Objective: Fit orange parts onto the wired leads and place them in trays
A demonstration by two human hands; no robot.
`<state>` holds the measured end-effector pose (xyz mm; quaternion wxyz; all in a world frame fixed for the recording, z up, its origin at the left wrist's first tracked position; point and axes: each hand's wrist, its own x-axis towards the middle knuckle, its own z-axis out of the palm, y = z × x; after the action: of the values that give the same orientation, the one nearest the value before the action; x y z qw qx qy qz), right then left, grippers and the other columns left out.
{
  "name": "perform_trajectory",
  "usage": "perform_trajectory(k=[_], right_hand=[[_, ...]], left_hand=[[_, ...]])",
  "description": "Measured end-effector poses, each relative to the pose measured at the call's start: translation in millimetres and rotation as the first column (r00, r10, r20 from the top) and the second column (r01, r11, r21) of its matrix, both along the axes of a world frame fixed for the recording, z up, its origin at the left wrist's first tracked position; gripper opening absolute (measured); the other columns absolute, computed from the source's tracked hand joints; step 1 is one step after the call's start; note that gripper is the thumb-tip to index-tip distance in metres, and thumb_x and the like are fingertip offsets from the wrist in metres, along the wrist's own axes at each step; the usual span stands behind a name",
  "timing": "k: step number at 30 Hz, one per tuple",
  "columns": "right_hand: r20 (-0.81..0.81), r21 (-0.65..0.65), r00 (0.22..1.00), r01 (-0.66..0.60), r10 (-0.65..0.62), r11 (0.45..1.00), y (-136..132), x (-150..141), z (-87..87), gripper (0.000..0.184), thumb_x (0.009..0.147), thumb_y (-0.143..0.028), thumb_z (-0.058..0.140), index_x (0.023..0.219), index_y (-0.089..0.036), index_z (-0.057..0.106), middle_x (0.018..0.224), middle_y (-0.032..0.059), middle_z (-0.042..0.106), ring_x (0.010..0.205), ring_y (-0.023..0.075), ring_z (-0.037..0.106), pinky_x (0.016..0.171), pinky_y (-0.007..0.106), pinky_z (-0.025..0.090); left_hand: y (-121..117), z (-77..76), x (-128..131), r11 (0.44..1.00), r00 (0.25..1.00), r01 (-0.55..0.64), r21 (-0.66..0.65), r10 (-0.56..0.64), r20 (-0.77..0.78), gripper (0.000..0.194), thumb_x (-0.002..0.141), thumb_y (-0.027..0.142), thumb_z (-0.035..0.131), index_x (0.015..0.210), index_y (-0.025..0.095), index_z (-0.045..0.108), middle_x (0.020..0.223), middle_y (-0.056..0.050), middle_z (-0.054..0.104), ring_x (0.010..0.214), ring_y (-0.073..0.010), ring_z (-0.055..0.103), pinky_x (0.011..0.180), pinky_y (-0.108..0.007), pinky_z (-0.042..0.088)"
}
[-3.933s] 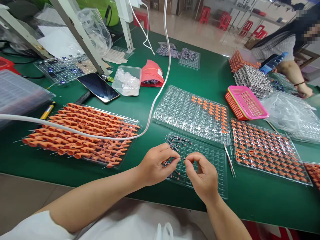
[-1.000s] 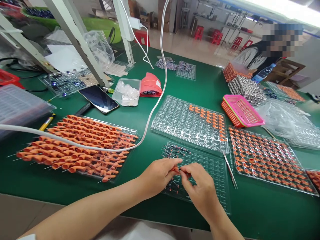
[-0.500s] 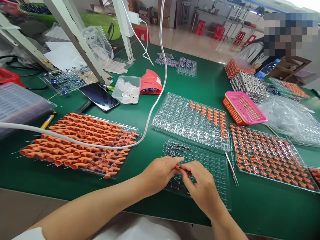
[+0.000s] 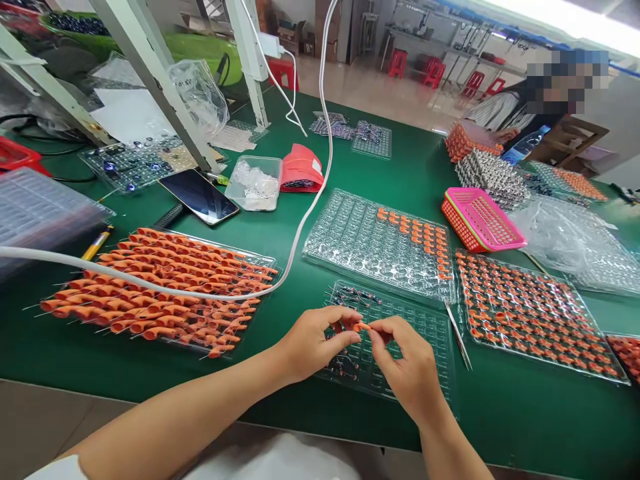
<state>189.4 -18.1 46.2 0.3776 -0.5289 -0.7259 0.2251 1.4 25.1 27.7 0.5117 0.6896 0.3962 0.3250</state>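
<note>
My left hand (image 4: 313, 343) and my right hand (image 4: 407, 367) meet over a small clear blister tray (image 4: 425, 327) near the table's front edge. Between their pinched fingertips sits a small orange part (image 4: 361, 327); both hands grip it. That tray holds a few dark wire-leaded components (image 4: 357, 295) at its left end. Behind it lies a larger clear tray (image 4: 350, 233) with orange pieces filling its right columns. To the left, a tray of long orange sleeves (image 4: 160, 287) with thin wire leads.
A full tray of orange pieces (image 4: 530, 310) lies right, tweezers (image 4: 457, 330) beside it. A white cable (image 4: 300, 227) loops across the green table (image 4: 525, 407). A phone (image 4: 199, 196), a clear box (image 4: 254, 182), a pink basket (image 4: 483, 219) and another person (image 4: 515, 113) are further back.
The hands have lifted slightly and drawn a little apart; the small orange part now shows between the fingertips. The view shifted slightly.
</note>
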Motion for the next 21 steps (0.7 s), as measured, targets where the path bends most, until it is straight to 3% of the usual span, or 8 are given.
perform_trajectory(k=[5,10,15,21], right_hand=[[-0.050,-0.011,0.998,-0.023,0.022,1.000,-0.1,1.7,2.8,0.015,0.092,-0.014,0.055,0.102,-0.021,0.063,0.086,0.0014,0.065,0.077,0.0130,0.061,0.068,0.025,0.050],[-0.111,-0.050,0.991,0.074,-0.079,0.996,-1.8,3.5,4.9,0.020,0.092,-0.018,0.057,0.111,-0.022,0.060,0.085,-0.0009,0.067,0.074,0.0120,0.064,0.070,0.023,0.052],[-0.096,-0.020,0.993,0.065,-0.067,0.998,-0.6,2.6,5.4,0.010,0.091,-0.018,0.058,0.098,-0.022,0.064,0.079,-0.0013,0.065,0.070,0.0117,0.061,0.063,0.023,0.050],[-0.077,0.099,0.997,0.033,-0.026,0.995,-0.2,2.3,0.4,0.017,0.091,-0.010,0.057,0.102,-0.020,0.064,0.086,0.0025,0.067,0.079,0.0140,0.064,0.070,0.026,0.052]], left_hand=[[2.7,4.4,0.4,0.985,0.989,-0.005,-0.172,0.030,0.146,0.019,0.086,0.028,0.065,0.099,0.016,0.070,0.093,-0.005,0.074,0.087,-0.0189,0.068,0.080,-0.028,0.054],[0.9,4.5,0.8,0.967,0.969,-0.037,-0.253,0.096,0.228,0.022,0.084,0.030,0.067,0.100,0.016,0.069,0.095,-0.006,0.073,0.090,-0.0196,0.068,0.082,-0.029,0.055],[-0.6,4.0,0.0,0.977,0.978,-0.053,-0.204,0.092,0.187,0.019,0.084,0.032,0.068,0.096,0.017,0.071,0.093,-0.005,0.073,0.087,-0.0192,0.068,0.081,-0.029,0.054],[-0.1,5.8,-1.3,0.996,0.988,-0.058,-0.070,0.067,0.137,0.016,0.086,0.028,0.066,0.096,0.018,0.072,0.089,-0.005,0.071,0.084,-0.0179,0.066,0.078,-0.028,0.052]])
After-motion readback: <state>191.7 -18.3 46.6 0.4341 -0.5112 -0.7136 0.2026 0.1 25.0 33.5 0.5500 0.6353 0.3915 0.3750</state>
